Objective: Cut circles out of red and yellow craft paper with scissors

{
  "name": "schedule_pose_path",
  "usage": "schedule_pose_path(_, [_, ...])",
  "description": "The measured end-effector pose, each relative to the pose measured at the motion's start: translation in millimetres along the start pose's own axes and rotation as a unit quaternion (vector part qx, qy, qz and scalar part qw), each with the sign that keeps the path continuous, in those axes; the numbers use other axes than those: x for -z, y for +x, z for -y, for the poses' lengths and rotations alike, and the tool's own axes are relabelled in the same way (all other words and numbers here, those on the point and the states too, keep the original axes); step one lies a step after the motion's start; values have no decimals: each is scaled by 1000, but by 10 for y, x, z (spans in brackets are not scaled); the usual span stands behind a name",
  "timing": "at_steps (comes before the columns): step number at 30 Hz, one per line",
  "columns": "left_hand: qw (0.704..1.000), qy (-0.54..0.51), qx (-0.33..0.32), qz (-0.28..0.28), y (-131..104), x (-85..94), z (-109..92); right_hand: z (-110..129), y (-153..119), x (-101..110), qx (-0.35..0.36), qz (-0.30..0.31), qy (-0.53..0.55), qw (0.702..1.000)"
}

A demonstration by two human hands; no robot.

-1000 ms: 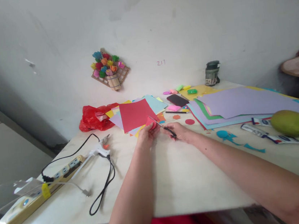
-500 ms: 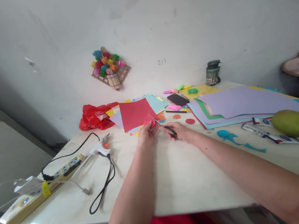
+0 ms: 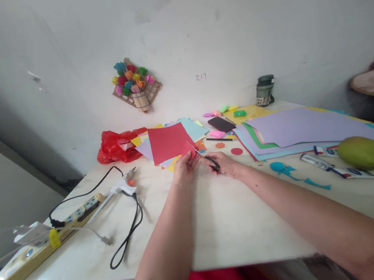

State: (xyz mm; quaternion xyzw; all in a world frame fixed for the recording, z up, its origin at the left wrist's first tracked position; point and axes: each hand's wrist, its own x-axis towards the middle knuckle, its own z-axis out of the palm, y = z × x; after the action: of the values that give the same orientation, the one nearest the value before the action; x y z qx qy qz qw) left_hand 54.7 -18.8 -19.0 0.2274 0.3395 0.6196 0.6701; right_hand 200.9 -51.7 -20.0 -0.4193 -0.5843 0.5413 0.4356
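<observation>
My left hand [image 3: 185, 166] pinches a small piece of red paper [image 3: 188, 150] in front of the paper stack. Black-handled scissors [image 3: 213, 163] are gripped in my right hand [image 3: 223, 164], their blades pointing up and left onto the red piece. A large red sheet [image 3: 170, 143] lies on the fanned coloured papers just behind my left hand. To the right of the scissors are a red paper circle [image 3: 236, 151] and a small orange cutout [image 3: 220, 145]. Whether the blades are closed on the paper is too small to tell.
On the left are a glue gun [image 3: 124, 186], its looped cord and a power strip [image 3: 50, 247]. Large lilac sheets [image 3: 308, 127], blue scraps [image 3: 281, 168], glue tubes [image 3: 351, 173] and a green mango [image 3: 365, 153] lie right. A phone [image 3: 221, 124] and bottle [image 3: 264, 90] are behind.
The view has shifted slightly, so everything sits a little further left. Both hands keep their grip; the red piece has turned a little against the scissor blades.
</observation>
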Motion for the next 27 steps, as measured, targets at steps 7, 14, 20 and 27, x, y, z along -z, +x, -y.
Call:
schedule_pose_path(7, [1000, -4, 4, -6, 9, -1, 1, -35, 16, 1, -7, -10, 8, 1000])
schedule_pose_path(14, [1000, -19, -7, 7, -9, 4, -4, -104, 59, 19, -6, -10, 12, 1000])
schedule_pose_path(20, [1000, -13, -1, 7, 4, 10, -3, -134, 76, 30, -3, -13, 18, 1000])
schedule_pose_path(27, [1000, -7, -4, 4, -17, -5, -11, -143, 80, 33, -2, -11, 25, 1000])
